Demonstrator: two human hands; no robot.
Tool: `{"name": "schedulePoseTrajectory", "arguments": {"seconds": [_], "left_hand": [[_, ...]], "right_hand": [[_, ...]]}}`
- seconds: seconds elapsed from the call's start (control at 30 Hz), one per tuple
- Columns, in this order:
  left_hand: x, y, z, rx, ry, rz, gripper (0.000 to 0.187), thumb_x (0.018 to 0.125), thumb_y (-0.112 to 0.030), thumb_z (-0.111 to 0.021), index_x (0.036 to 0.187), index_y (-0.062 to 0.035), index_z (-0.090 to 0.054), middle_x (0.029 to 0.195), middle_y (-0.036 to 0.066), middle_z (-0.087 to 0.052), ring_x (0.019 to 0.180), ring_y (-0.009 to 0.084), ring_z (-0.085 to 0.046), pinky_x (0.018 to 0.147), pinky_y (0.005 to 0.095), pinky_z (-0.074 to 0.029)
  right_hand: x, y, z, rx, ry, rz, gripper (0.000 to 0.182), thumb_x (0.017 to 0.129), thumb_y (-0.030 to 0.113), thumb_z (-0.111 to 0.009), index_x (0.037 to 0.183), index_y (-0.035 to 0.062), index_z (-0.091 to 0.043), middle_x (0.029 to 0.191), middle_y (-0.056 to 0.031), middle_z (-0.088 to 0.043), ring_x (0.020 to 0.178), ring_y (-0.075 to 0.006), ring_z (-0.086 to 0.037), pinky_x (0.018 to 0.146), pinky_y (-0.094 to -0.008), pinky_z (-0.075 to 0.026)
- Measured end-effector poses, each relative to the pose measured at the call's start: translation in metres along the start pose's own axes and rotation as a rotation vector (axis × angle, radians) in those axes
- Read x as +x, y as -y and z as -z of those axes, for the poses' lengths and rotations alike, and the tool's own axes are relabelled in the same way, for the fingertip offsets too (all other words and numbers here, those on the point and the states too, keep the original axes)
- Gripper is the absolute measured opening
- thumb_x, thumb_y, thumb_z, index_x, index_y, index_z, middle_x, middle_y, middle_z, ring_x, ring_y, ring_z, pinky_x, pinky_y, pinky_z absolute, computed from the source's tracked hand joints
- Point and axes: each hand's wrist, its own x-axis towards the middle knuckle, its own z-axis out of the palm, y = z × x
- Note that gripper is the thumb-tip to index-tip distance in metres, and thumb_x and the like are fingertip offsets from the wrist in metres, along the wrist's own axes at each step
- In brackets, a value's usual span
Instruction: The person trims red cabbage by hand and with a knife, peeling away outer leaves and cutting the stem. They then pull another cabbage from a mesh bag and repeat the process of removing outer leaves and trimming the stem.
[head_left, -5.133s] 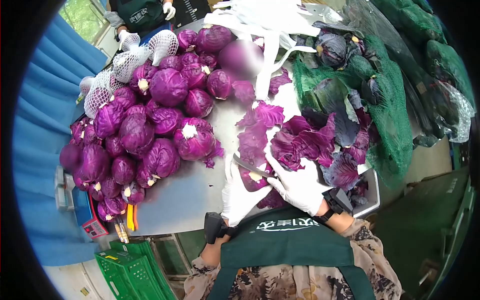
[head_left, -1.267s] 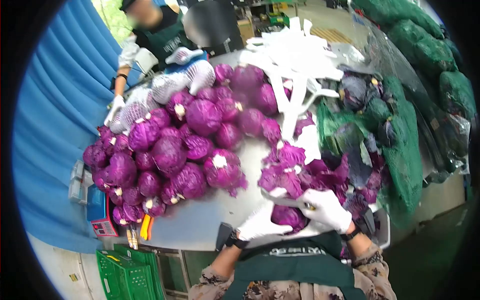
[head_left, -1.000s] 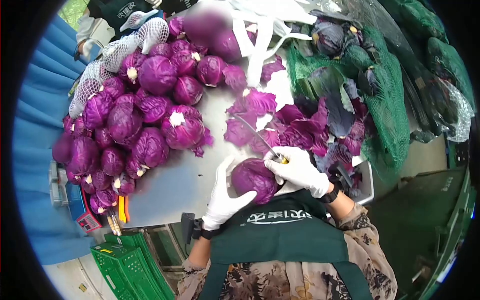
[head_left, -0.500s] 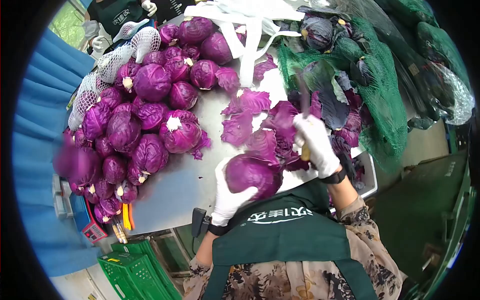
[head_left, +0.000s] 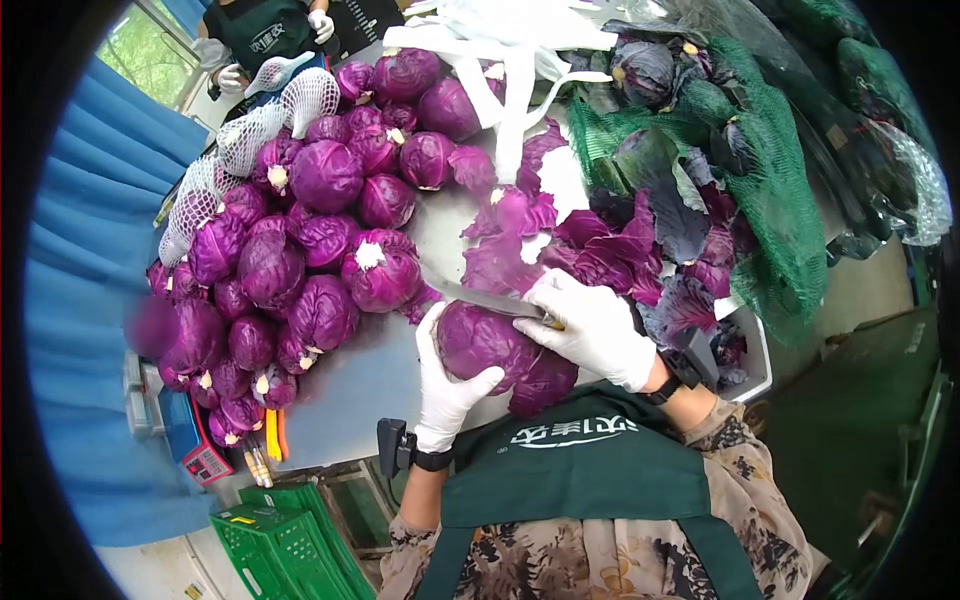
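Observation:
A red cabbage (head_left: pixel 485 345) sits at the front of the metal table, close to my apron. My left hand (head_left: pixel 447 385), in a white glove, grips it from the left with the thumb along its near side. In my gloved right hand (head_left: pixel 592 330) is a knife (head_left: pixel 485 299), its curved blade pointing left across the far top of the cabbage. The fingers are wrapped round the handle, which is mostly hidden. A loose outer leaf (head_left: pixel 545 383) hangs at the cabbage's right side. Torn purple leaves (head_left: pixel 605 250) lie just beyond my right hand.
Many cabbages (head_left: pixel 327 176) are heaped on the metal table (head_left: pixel 345 400) to the left. White foam nets (head_left: pixel 255 137) line its far-left edge. Green mesh (head_left: pixel 775 210) with dark cabbages lies right, above a white bin (head_left: pixel 762 352). Another person (head_left: pixel 262 35) stands across the table. Green crates (head_left: pixel 265 540) stand below.
My right hand has swung down and left, bringing the knife from upright beside the leaves to across the cabbage. My left hand still holds the cabbage, and a leaf now hangs loose from it.

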Motion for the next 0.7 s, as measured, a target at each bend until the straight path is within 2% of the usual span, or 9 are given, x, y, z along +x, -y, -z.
{"name": "schedulePoseTrajectory", "arguments": {"seconds": [0.07, 0.27, 0.33, 0.37, 0.4, 0.47, 0.53, 0.57, 0.7], "left_hand": [[-0.001, 0.000, 0.000, -0.013, 0.003, 0.008, 0.101, 0.065, -0.020, -0.088, 0.143, -0.0033, -0.027, 0.137, 0.015, -0.041, 0.127, 0.0262, -0.043, 0.110, 0.0403, -0.035], [-0.003, -0.006, -0.004, -0.099, -0.014, 0.101, 0.098, 0.066, -0.020, -0.087, 0.143, -0.0030, -0.028, 0.135, 0.015, -0.043, 0.126, 0.0262, -0.046, 0.108, 0.0403, -0.038], [-0.004, -0.002, -0.006, -0.173, -0.049, 0.155, 0.095, 0.067, -0.019, -0.086, 0.142, -0.0027, -0.030, 0.134, 0.014, -0.045, 0.125, 0.0255, -0.046, 0.107, 0.0395, -0.039], [-0.004, 0.000, -0.006, -0.176, -0.055, 0.154, 0.095, 0.067, -0.019, -0.086, 0.142, -0.0027, -0.030, 0.134, 0.014, -0.045, 0.125, 0.0255, -0.046, 0.107, 0.0395, -0.039], [-0.002, 0.003, -0.006, -0.130, -0.051, 0.121, 0.090, 0.070, -0.020, -0.083, 0.142, -0.0026, -0.031, 0.134, 0.014, -0.045, 0.125, 0.0250, -0.046, 0.107, 0.0391, -0.039], [-0.001, 0.004, -0.003, -0.086, -0.051, 0.086, 0.086, 0.073, -0.022, -0.081, 0.141, -0.0026, -0.032, 0.134, 0.013, -0.046, 0.125, 0.0245, -0.046, 0.107, 0.0388, -0.038], [-0.003, 0.004, 0.000, -0.369, -0.194, 0.300, 0.078, 0.079, -0.025, -0.074, 0.142, -0.0036, -0.033, 0.134, 0.012, -0.046, 0.125, 0.0238, -0.046, 0.109, 0.0385, -0.036], [-0.003, 0.003, 0.003, -0.508, -0.261, 0.305, 0.073, 0.082, -0.027, -0.069, 0.142, -0.0047, -0.034, 0.136, 0.011, -0.045, 0.126, 0.0236, -0.045, 0.110, 0.0390, -0.034], [-0.003, 0.002, 0.024, -0.392, -0.263, 0.164, 0.070, 0.084, -0.029, -0.067, 0.143, -0.0068, -0.035, 0.136, 0.010, -0.046, 0.124, 0.0249, -0.048, 0.109, 0.0404, -0.036]], "right_hand": [[-0.002, -0.006, -0.005, -0.076, -0.004, 0.012, 0.019, 0.086, 0.031, -0.069, 0.092, 0.0140, -0.061, 0.086, -0.0034, -0.059, 0.062, -0.0215, -0.064, 0.054, -0.0323, -0.051], [-0.003, -0.022, -0.015, 0.204, -0.160, -0.042, 0.016, 0.085, 0.029, -0.069, 0.088, 0.0158, -0.061, 0.076, -0.0051, -0.060, 0.058, -0.0287, -0.062, 0.050, -0.0379, -0.049], [-0.007, -0.020, -0.014, 0.058, -0.106, -0.051, 0.018, 0.078, 0.011, -0.077, 0.091, 0.0072, -0.064, 0.077, -0.0077, -0.062, 0.060, -0.0223, -0.061, 0.056, -0.0296, -0.049], [-0.010, -0.017, -0.016, -0.033, -0.154, 0.126, 0.016, 0.079, 0.009, -0.076, 0.090, 0.0073, -0.064, 0.077, -0.0079, -0.062, 0.060, -0.0232, -0.060, 0.056, -0.0295, -0.049], [-0.010, -0.018, -0.017, -0.020, -0.163, 0.130, 0.014, 0.079, 0.006, -0.075, 0.088, 0.0075, -0.064, 0.078, -0.0074, -0.062, 0.059, -0.0213, -0.058, 0.056, -0.0293, -0.048], [-0.011, -0.034, -0.028, 0.144, -0.256, -0.044, 0.014, 0.086, 0.025, -0.071, 0.084, 0.0147, -0.063, 0.074, -0.0038, -0.060, 0.053, -0.0205, -0.059, 0.048, -0.0292, -0.046], [-0.010, -0.032, -0.015, 0.382, -0.392, -0.165, 0.012, 0.084, 0.009, -0.073, 0.087, 0.0060, -0.062, 0.072, -0.0037, -0.058, 0.060, -0.0090, -0.053, 0.056, -0.0255, -0.045], [-0.013, -0.034, -0.007, 0.395, -0.339, -0.214, 0.012, 0.084, 0.009, -0.073, 0.087, 0.0059, -0.062, 0.073, -0.0031, -0.058, 0.063, -0.0084, -0.054, 0.057, -0.0255, -0.045], [-0.013, -0.052, 0.004, 0.294, -0.289, -0.298, 0.013, 0.083, 0.007, -0.074, 0.089, 0.0050, -0.062, 0.078, -0.0037, -0.061, 0.068, -0.0105, -0.056, 0.064, -0.0262, -0.048]]}}
